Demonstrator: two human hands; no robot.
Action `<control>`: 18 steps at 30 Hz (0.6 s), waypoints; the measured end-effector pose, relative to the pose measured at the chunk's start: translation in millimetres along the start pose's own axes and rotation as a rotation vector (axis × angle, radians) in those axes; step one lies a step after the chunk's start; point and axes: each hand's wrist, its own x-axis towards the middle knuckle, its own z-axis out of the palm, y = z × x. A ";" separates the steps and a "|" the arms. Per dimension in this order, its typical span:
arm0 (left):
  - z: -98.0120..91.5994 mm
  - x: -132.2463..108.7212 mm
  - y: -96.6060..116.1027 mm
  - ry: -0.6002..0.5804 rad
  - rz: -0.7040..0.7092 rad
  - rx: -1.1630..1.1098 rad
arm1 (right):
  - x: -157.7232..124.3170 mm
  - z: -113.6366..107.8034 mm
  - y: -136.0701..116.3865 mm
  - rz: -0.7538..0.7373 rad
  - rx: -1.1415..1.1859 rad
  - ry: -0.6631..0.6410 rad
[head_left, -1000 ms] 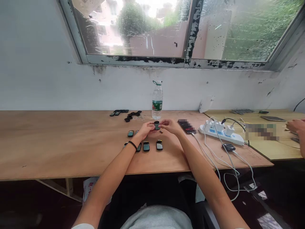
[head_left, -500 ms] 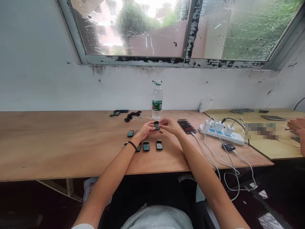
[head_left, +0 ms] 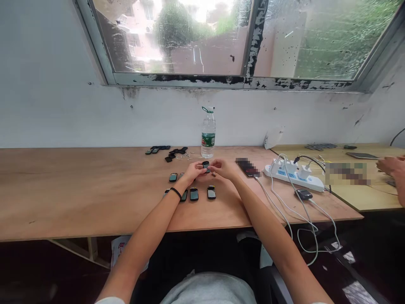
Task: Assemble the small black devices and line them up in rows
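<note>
My left hand (head_left: 193, 172) and my right hand (head_left: 224, 168) meet above the wooden table (head_left: 79, 190), and both pinch one small black device (head_left: 206, 166) between their fingertips. A black band circles my left wrist. Below the hands lie several small black devices with dark screens (head_left: 194, 194) in rows, one of them (head_left: 211, 192) nearest my right forearm. Another (head_left: 173, 177) lies left of my left hand.
A water bottle (head_left: 208, 134) stands behind the hands. Dark parts and small metal rings (head_left: 172, 153) lie at the back. A white power strip (head_left: 294, 175) with cables lies to the right, beside a phone (head_left: 248, 167). Another person's hand (head_left: 390, 165) rests at far right.
My hands have turned the small device slightly and lifted it a touch. The other person's hand at the right edge has shifted a little.
</note>
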 end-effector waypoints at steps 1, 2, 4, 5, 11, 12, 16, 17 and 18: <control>-0.4 0.5 -0.8 0.005 0.005 0.005 | 0.1 0.8 0.0 0.002 -0.001 0.004; -0.9 1.2 -1.6 0.007 0.014 0.012 | 0.4 1.5 0.3 0.001 -0.005 0.013; -2.1 2.6 -3.6 -0.007 0.033 0.033 | 1.1 2.9 1.4 -0.010 -0.028 0.031; -2.7 3.4 -4.5 -0.018 0.041 0.047 | 1.4 3.5 2.0 -0.022 -0.047 0.041; -4.2 5.2 -7.3 -0.023 0.079 0.090 | 2.3 5.1 2.1 -0.055 -0.125 0.080; -4.0 5.0 -7.2 -0.018 0.081 0.088 | 2.2 5.2 1.6 -0.055 -0.128 0.079; -2.3 4.1 -5.2 0.016 0.064 0.078 | 1.2 5.6 0.6 -0.038 -0.105 0.073; -1.9 3.9 -4.6 0.023 0.062 0.078 | 0.8 5.9 0.8 -0.027 -0.089 0.074; -1.7 3.8 -4.0 0.028 0.064 0.078 | 0.5 6.2 1.4 -0.017 -0.069 0.073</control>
